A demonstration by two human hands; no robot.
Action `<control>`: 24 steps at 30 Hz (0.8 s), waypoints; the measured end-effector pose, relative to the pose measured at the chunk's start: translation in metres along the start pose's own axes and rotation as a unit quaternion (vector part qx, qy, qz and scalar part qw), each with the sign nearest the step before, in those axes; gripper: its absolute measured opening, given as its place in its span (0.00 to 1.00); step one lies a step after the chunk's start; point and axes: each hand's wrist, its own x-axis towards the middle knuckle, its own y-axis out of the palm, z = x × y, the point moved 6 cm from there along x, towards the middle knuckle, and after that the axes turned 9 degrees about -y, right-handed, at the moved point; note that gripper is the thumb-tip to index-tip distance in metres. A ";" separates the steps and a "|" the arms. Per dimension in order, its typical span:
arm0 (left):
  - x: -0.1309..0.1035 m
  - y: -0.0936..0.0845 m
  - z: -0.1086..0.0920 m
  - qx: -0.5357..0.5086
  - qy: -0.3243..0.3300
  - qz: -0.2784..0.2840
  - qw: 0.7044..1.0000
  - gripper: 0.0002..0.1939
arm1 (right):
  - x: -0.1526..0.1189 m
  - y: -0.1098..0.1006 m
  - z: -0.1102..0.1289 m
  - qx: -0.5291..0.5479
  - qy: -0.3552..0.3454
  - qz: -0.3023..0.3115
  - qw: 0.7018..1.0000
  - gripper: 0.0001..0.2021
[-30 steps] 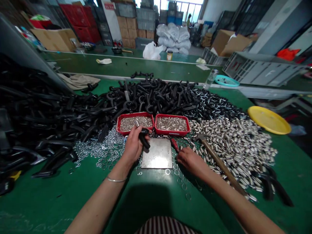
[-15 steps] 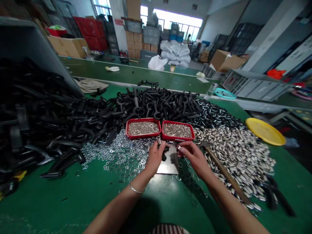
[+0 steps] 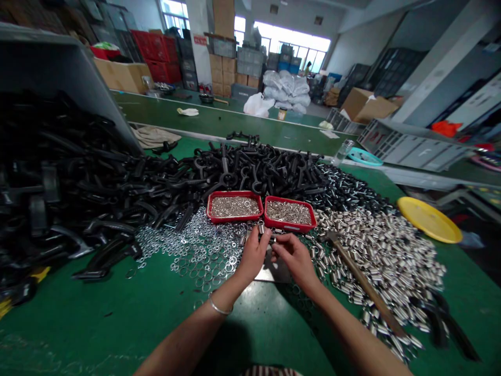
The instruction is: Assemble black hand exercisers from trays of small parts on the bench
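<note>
In the head view, your left hand (image 3: 253, 255) and right hand (image 3: 294, 257) meet near the centre; your left fingers pinch a small metal spring (image 3: 261, 227) and a dark part mostly hidden by them, while your right fingers close at that part, their exact grip unclear. Beneath lies the metal plate (image 3: 270, 272) on the green tabletop (image 3: 164, 318). Two red trays (image 3: 235, 218) sit at twelve o'clock, and the hammer (image 3: 366, 284) at four.
</note>
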 end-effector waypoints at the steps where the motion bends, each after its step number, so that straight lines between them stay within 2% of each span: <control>1: 0.000 0.001 -0.001 -0.016 -0.005 0.016 1.000 0.12 | 0.001 -0.002 0.007 -0.073 -0.061 0.002 0.995 0.09; 3: 0.000 0.002 0.000 -0.048 -0.021 0.039 0.998 0.13 | 0.000 -0.001 0.018 -0.185 -0.163 0.024 0.969 0.08; 5: 0.002 0.003 0.006 -0.065 -0.044 0.042 0.996 0.15 | -0.001 0.002 0.021 -0.244 -0.210 0.066 0.945 0.10; 8: 0.004 0.003 0.019 -0.079 -0.084 0.030 0.993 0.17 | -0.003 -0.002 0.016 -0.286 -0.224 0.155 0.919 0.17; 10: 0.005 0.004 0.025 -0.098 -0.104 0.032 0.989 0.19 | 0.002 -0.021 0.007 -0.319 -0.210 0.202 0.902 0.19; 12: 0.007 0.004 0.027 -0.116 -0.116 0.037 0.986 0.20 | 0.019 -0.063 -0.005 -0.379 -0.170 0.166 0.894 0.17; 14: 0.008 0.003 0.028 -0.137 -0.129 0.033 0.982 0.20 | 0.048 -0.120 -0.018 -0.456 -0.108 0.042 0.882 0.12; 15: 0.008 0.002 0.029 -0.151 -0.139 0.028 0.978 0.20 | 0.064 -0.143 -0.025 -0.478 -0.089 0.010 0.874 0.11; 17: 0.008 0.002 0.032 -0.179 -0.162 0.022 0.970 0.20 | 0.098 -0.173 -0.039 -0.500 -0.069 -0.014 0.863 0.10; 19: 0.007 0.004 0.033 -0.194 -0.185 0.030 0.963 0.21 | 0.130 -0.183 -0.052 -0.510 -0.055 -0.019 0.858 0.08; 21: 0.006 0.006 0.033 -0.198 -0.197 0.044 0.959 0.21 | 0.154 -0.183 -0.062 -0.517 -0.038 -0.027 0.855 0.07; 24: 0.006 0.005 0.030 -0.231 -0.211 0.050 0.948 0.21 | 0.167 -0.183 -0.067 -0.519 -0.018 -0.043 0.854 0.06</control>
